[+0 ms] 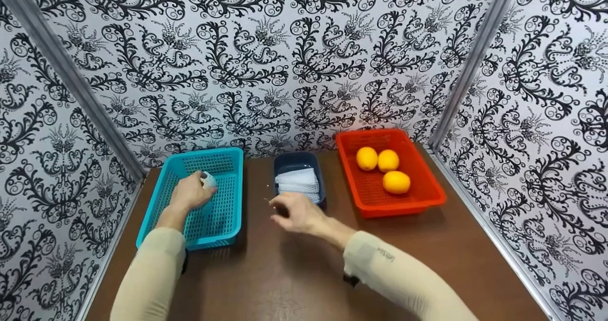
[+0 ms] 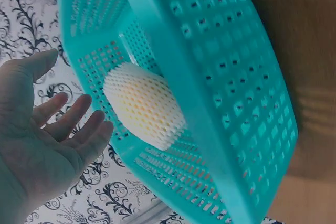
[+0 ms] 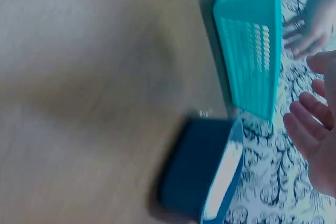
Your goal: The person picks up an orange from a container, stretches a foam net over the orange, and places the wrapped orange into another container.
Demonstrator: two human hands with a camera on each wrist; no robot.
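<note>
My left hand (image 1: 192, 192) is over the teal basket (image 1: 240, 181), fingers loosely spread and nothing in its grasp in the left wrist view. Just beyond its fingertips, a yellow fruit in a white foam net sleeve (image 2: 144, 106) lies inside that basket. My right hand (image 1: 300, 212) hovers above the table in front of the small dark blue bin (image 1: 297, 157), its fingers relaxed and bent with nothing between them. White foam net sleeves (image 1: 298, 181) lie flat in a stack in this bin.
On the right stands a red basket (image 1: 351, 183) with three yellow fruits (image 1: 396, 182). All the containers sit toward the back of the brown table (image 1: 285, 278). Patterned wall panels (image 1: 266, 64) enclose the back and both sides.
</note>
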